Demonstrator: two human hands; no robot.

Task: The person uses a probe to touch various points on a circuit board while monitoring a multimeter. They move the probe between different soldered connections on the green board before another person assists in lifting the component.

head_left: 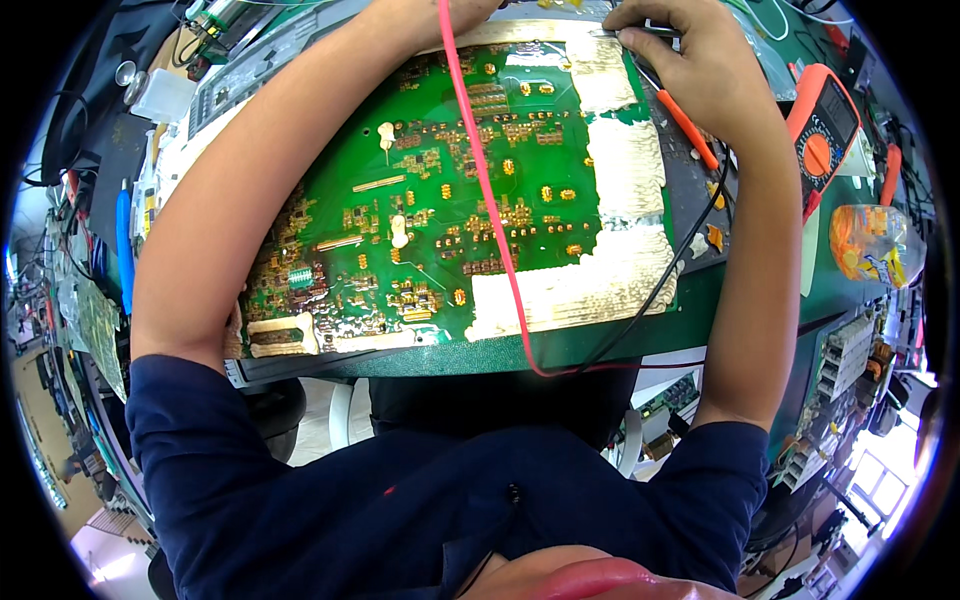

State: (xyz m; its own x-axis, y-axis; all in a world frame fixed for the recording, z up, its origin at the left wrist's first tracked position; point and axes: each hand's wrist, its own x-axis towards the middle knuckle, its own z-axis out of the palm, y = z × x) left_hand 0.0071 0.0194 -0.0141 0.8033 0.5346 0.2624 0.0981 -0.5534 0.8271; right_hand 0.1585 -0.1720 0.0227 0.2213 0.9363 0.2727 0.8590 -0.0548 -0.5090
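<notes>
A large green circuit board lies on the bench in front of me, with small components and broad cream-coloured coating along its right and lower edges. My right hand is at the board's far right corner, fingers pinched on a thin metal tool whose kind I cannot make out. My left hand reaches the board's far edge; its fingers are mostly cut off by the top of the picture. A red test lead hangs across the board, and a black lead crosses its lower right corner.
Right of my right forearm lies an orange multimeter. An orange-handled tool rests beside the board. A clear plastic container with orange contents stands at the right. On the left are a blue pen-like tool and a translucent box.
</notes>
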